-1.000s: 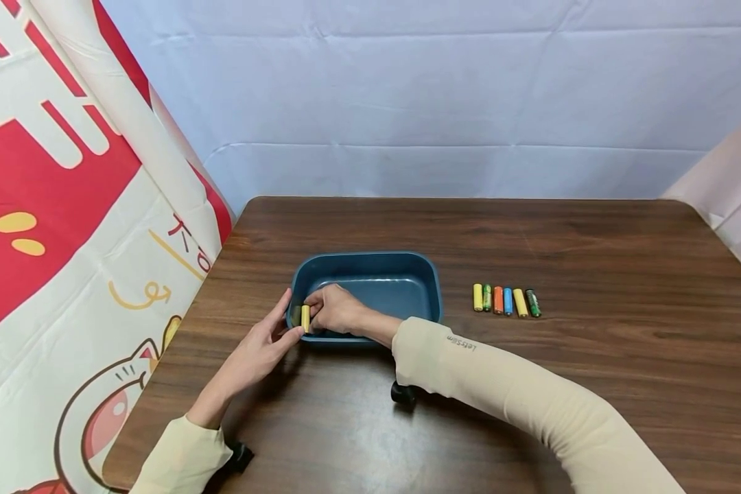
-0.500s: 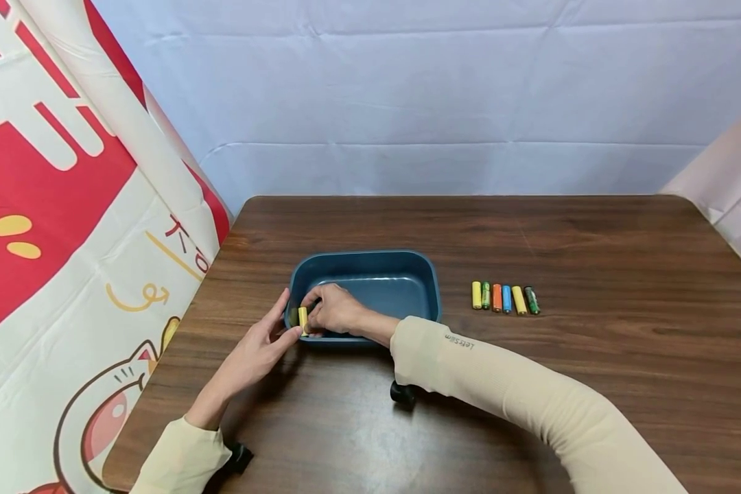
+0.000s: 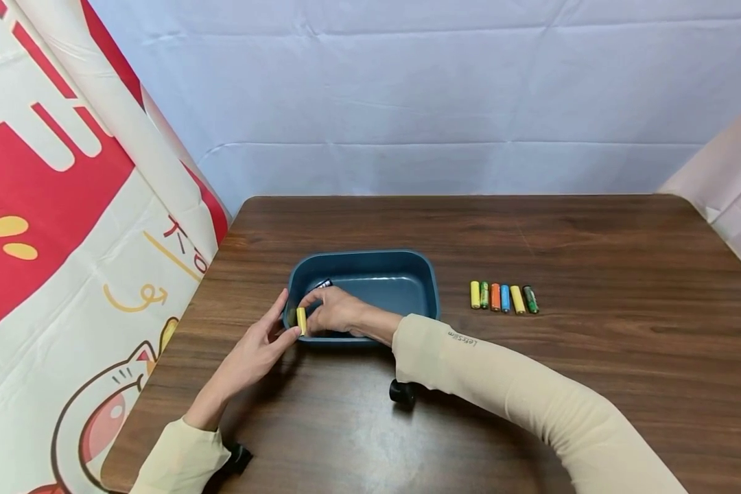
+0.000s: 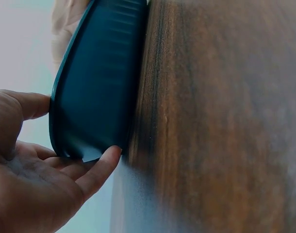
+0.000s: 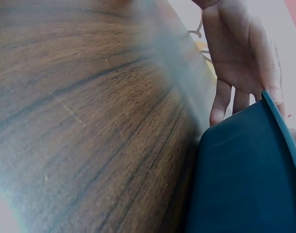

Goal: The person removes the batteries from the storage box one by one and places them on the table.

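Note:
A dark blue plastic bin [image 3: 377, 255] stands on the table. My left hand [image 3: 261, 353] holds its near left corner, with the thumb at the rim and the fingers against the end wall, as the left wrist view [image 4: 85, 121] of the bin also shows. Inside the bin my right hand [image 3: 339, 312] has its thumb and fingers at a yellow battery [image 3: 301, 321] by the left end. A dark, dim shape lies just left of that battery. Behind the right hand a black-and-white battery [image 3: 323, 283] partly shows. The right fingertips are hidden in the right wrist view.
Right of the bin several batteries lie in a row: yellow, green, an orange battery [image 3: 496, 297], a blue battery [image 3: 505, 299], yellow and dark green. The brown wooden table [image 3: 593, 357] extends to the right. A white cloth [image 3: 407, 103] hangs behind, a printed one on the left.
The right hand shifts slightly within the bin, and the black-and-white battery behind it comes into view. The yellow battery stays near the left end; the left hand keeps its place.

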